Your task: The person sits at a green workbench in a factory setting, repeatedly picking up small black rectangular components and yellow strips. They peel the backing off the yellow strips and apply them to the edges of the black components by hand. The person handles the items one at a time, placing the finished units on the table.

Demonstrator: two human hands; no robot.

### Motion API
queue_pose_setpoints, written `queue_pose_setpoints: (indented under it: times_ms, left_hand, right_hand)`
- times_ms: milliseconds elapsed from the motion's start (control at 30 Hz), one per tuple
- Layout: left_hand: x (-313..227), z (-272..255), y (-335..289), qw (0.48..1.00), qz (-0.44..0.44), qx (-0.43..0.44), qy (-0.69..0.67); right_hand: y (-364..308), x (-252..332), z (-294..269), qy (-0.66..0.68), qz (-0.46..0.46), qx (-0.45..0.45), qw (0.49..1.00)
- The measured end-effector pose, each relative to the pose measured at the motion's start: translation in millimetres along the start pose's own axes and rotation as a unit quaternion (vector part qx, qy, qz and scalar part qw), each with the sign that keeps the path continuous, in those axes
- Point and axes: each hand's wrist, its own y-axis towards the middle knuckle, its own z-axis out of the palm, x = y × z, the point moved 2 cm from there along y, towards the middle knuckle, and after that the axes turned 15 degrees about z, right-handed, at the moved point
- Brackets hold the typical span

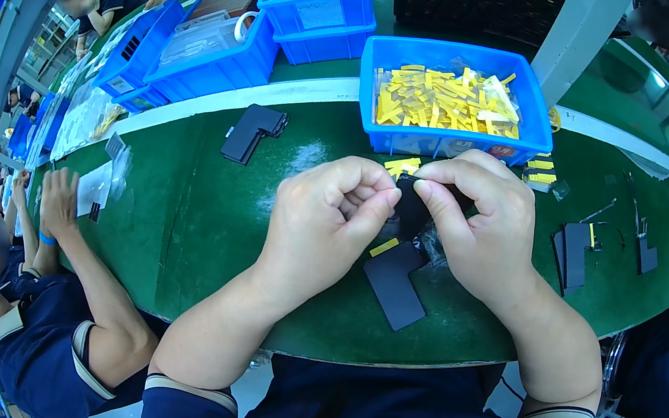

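Observation:
My left hand (324, 220) and my right hand (486, 222) meet over the table, both closed in a pinch. At my right fingertips is a black flat piece (413, 209), partly hidden by the fingers. The left finger and thumb press together at its left edge; what lies between them is too small to make out. Just below lies a black L-shaped flat part (396, 284) with a yellow strip (383, 247) at its upper left edge. Beyond my fingertips are a few yellow strips (400, 167). Some clear film (432, 247) shows beside the L-shaped part.
A blue bin (454, 147) of yellow strips stands behind my hands. Black L-shaped parts lie in a stack (253, 134) at left and a group (574, 256) at right. More blue bins (315, 44) stand far left. A co-worker's arm (99, 270) reaches in at left.

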Motion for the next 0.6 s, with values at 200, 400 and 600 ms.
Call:
queue_pose_setpoints:
  times_ms: [200, 400, 600]
  left_hand:
    - [5.3, -0.7, -1.5, 0.999, -0.050, 0.001, -0.007]
    - [4.6, -2.4, 2.7, 0.992, 0.098, -0.048, 0.063]
    - [-1.5, -2.7, 6.5, 0.981, 0.129, -0.025, 0.140]
  right_hand:
    - [0.0, 0.0, 0.1, -0.003, -0.008, 0.000, 1.000]
    - [-0.1, 1.4, 0.1, -0.002, -0.001, 0.006, 1.000]
    - [0.0, 1.6, -0.6, -0.008, -0.002, 0.006, 1.000]
